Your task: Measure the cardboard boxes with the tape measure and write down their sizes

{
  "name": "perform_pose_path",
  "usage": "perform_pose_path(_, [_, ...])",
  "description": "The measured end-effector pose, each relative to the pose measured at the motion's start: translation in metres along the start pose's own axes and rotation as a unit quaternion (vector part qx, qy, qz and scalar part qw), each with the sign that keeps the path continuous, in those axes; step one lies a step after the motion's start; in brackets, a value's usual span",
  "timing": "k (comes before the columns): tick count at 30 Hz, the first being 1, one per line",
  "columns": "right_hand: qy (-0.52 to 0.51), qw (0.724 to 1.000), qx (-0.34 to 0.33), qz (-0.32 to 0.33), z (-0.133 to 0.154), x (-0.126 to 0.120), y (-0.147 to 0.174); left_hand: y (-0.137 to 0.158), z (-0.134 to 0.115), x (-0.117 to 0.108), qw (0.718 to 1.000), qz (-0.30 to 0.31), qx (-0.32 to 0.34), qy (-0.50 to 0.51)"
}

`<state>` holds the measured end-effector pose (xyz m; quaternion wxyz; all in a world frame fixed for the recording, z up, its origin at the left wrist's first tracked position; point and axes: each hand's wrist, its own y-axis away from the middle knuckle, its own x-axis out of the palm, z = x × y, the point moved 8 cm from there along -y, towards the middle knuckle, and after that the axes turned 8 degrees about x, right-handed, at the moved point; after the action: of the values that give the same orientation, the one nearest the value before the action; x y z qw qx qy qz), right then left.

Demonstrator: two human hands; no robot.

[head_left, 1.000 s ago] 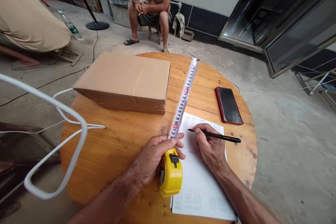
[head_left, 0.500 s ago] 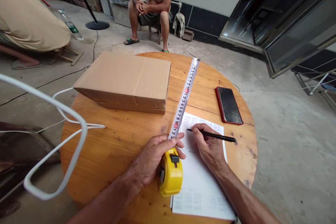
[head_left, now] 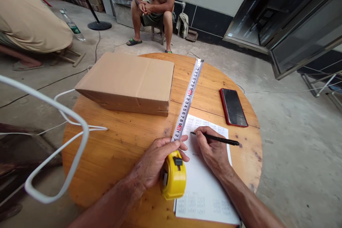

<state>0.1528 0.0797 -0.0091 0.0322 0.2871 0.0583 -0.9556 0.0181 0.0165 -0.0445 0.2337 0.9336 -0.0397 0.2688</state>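
Observation:
My left hand (head_left: 157, 162) is closed around a yellow tape measure (head_left: 176, 178), thumb lying over the blade near the case. The numbered blade (head_left: 184, 105) stretches away from me past the right side of a closed cardboard box (head_left: 130, 80), its metal hook toward the far table edge. In my right hand (head_left: 212, 149) a black pen (head_left: 221, 138) is pinched, tip at the upper part of a sheet of paper (head_left: 197, 174). Rows of handwriting cover the sheet's top and bottom. The tape measure case overlaps the paper's left edge.
Everything lies on a round wooden table (head_left: 107, 156). A red-cased phone (head_left: 233, 107) rests at the right. White bent tubing (head_left: 80, 142) juts in at the left. Beyond the table sits a person (head_left: 157, 3) on a stool; a plastic bottle (head_left: 72, 25) stands on the floor.

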Motion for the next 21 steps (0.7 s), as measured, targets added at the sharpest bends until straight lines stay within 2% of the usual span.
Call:
perform_pose_path(12, [-0.011, 1.000, 0.008, 0.018, 0.001, 0.001, 0.000, 0.001, 0.000, 0.001, 1.000, 0.003, -0.001, -0.002])
perform_pose_path(17, [-0.093, 0.995, 0.033, -0.035, -0.006, -0.012, 0.002, -0.001, -0.002, 0.001, 1.000, 0.008, 0.011, -0.004])
perform_pose_path(21, [-0.117, 0.990, 0.024, -0.078, -0.007, -0.020, -0.001, 0.000, -0.002, 0.002, 1.000, 0.011, 0.012, 0.003])
